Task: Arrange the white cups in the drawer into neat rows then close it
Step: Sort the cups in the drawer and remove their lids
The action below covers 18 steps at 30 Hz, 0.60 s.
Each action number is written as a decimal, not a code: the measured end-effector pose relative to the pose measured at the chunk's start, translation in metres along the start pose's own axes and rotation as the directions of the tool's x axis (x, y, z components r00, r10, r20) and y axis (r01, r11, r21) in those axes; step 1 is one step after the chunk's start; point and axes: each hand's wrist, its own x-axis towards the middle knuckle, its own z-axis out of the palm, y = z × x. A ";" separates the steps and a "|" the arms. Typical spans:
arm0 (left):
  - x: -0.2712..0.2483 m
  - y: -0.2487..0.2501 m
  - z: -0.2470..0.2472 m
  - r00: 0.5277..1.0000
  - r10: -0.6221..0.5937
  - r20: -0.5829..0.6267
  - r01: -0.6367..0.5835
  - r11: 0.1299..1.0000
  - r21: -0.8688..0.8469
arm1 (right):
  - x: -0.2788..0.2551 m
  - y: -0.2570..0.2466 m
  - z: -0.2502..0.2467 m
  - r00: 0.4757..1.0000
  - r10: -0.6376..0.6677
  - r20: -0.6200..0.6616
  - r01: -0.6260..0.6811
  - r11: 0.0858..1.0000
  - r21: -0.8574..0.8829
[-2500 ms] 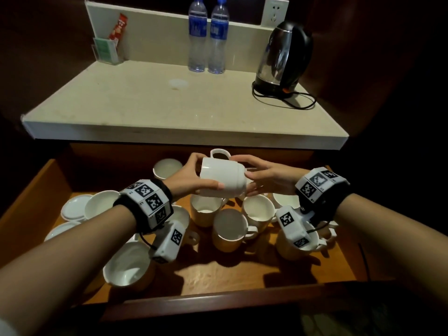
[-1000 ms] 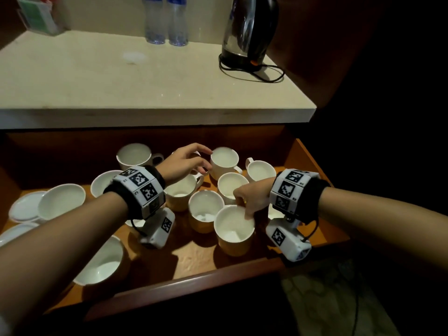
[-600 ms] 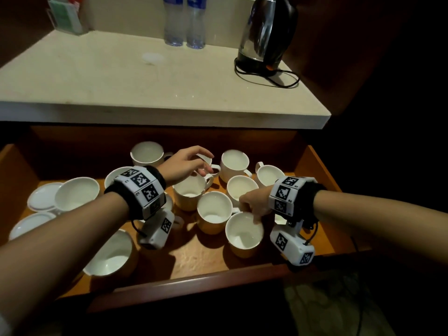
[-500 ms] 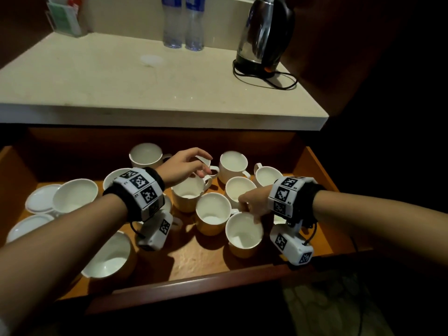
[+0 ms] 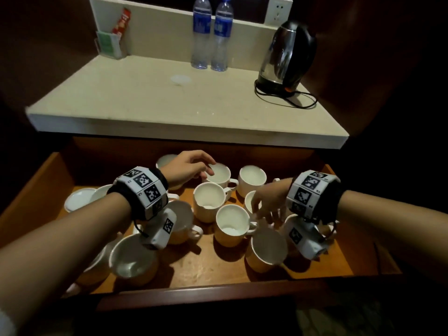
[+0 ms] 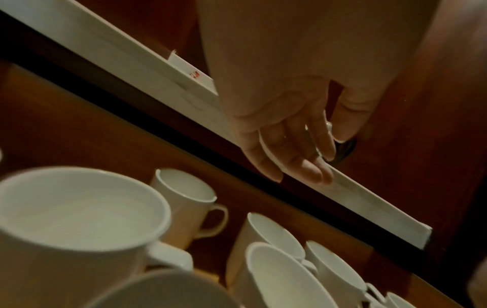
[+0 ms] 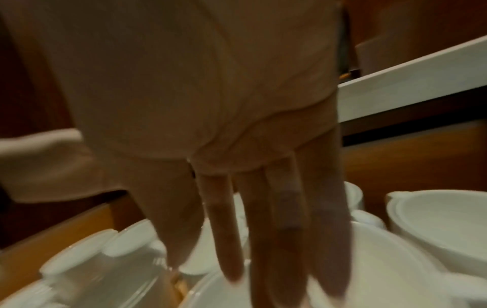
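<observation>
Drawer (image 5: 36, 197): pulled out below the counter (image 5: 169, 105), wooden floor, standing open in front of you.

Cups (image 5: 232, 224): white, upright, crowded loosely over the middle and right of the drawer floor with handles pointing different ways; not in rows. Two more cups sit near the front left corner, partly under your left forearm.

Saucers (image 5: 77, 200): at the left side of the drawer.

Your left hand (image 5: 186, 168): reached to the back of the drawer, fingers loosely extended over the rim of a back-row cup (image 5: 219, 174); it grips nothing.

Your right hand (image 5: 269, 202): lowered among the right-hand cups, fingers straight and spread, tips at the rim of a front cup (image 5: 268, 248) (the wrist view is blurred, so actual contact cannot be confirmed); nothing held.

Counter items: two water bottles (image 5: 211, 35), a kettle (image 5: 286, 57) with its cord, a holder with sachets (image 5: 111, 42).
</observation>
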 end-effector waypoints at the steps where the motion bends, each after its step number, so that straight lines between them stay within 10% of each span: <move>1: -0.005 -0.001 -0.008 1.000 -0.007 -0.025 0.007 1.000 0.005 | 0.002 -0.009 -0.007 0.999 -0.038 -0.020 0.039 0.998 0.048; 18: -0.114 -0.063 -0.142 0.874 -0.192 -0.445 0.203 0.979 -0.025 | 0.062 -0.207 -0.019 0.821 -0.476 -0.315 0.502 0.865 0.003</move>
